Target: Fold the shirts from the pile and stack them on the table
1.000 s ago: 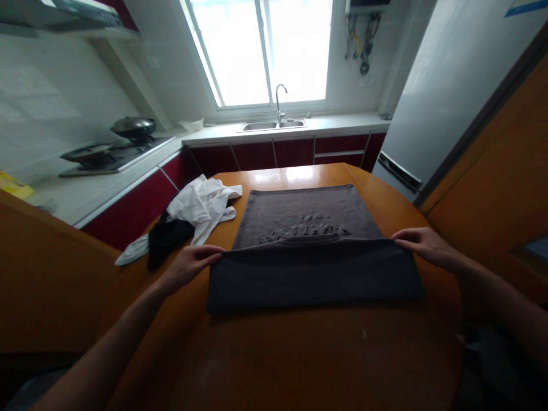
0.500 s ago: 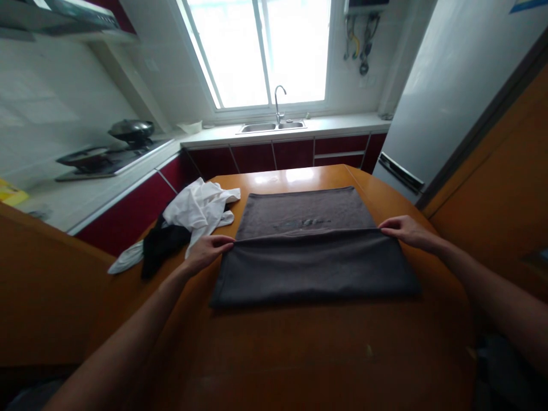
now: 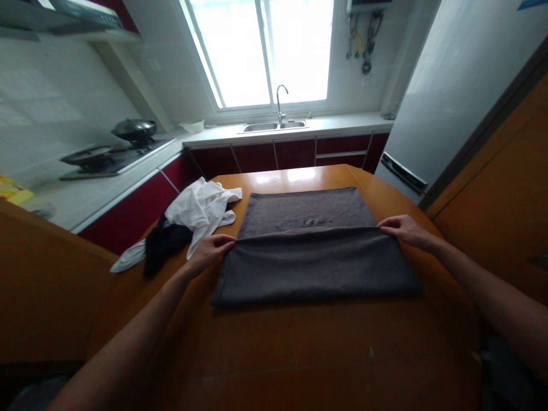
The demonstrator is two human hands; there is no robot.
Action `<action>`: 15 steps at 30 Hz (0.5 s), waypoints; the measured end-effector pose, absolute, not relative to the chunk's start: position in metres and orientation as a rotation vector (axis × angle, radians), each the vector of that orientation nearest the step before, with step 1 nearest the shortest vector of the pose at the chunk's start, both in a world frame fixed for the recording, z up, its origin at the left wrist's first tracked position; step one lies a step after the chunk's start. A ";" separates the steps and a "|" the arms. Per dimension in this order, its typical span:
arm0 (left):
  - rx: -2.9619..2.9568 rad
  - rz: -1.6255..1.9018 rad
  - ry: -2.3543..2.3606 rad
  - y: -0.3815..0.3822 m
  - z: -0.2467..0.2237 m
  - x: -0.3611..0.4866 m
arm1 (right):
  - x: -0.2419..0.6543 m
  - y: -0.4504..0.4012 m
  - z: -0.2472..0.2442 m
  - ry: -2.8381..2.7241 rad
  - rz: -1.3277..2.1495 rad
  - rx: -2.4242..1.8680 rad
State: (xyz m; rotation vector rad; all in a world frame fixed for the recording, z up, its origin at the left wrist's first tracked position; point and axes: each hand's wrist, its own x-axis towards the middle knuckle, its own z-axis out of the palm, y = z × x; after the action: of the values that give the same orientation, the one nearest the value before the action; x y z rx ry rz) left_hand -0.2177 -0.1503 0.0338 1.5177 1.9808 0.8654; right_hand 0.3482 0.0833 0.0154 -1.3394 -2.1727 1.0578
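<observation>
A dark grey cloth (image 3: 317, 265), perhaps a garment, lies spread on the wooden table (image 3: 278, 348). Its near part is folded over toward the far side, and small dark lettering shows on the uncovered far part. My left hand (image 3: 209, 251) pinches the left end of the folded edge. At the right end of that same edge, my right hand (image 3: 406, 230) has a pinch grip too. Between the two hands the edge is stretched nearly straight. Beside my left hand are a heaped white garment (image 3: 199, 208) and a black one (image 3: 165, 248).
Beyond the table runs a counter with a sink (image 3: 274, 127) under a window. A stove with a lidded wok (image 3: 135, 130) stands at the left. The grey refrigerator (image 3: 432, 108) is close to the table's right side.
Both hands keep their pinch on the cloth's folded edge, almost in the same place. The whole view has shifted very slightly.
</observation>
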 end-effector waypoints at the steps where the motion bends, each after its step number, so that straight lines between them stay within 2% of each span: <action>1: 1.531 0.850 1.979 -0.150 0.031 -0.220 | 0.347 0.083 0.014 -2.206 1.040 -1.346; 4: 1.652 0.816 2.069 -0.149 0.022 -0.219 | 0.338 0.075 0.010 -2.320 0.829 -1.417; 8: 1.994 0.864 2.262 -0.154 0.020 -0.178 | 0.301 0.032 0.010 -2.276 0.166 -1.422; 12: 2.274 0.707 2.051 -0.147 0.018 -0.095 | 0.240 -0.021 0.005 -2.387 0.185 -1.199; 15: 2.315 0.520 2.025 -0.128 0.007 -0.042 | 0.197 -0.045 -0.006 -2.470 0.262 -1.228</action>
State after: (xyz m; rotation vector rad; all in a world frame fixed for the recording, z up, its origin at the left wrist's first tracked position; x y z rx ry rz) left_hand -0.0422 -0.1280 0.0071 2.3155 2.0251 0.5195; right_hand 0.1968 -0.0446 -0.0064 -1.2279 -2.4702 0.2623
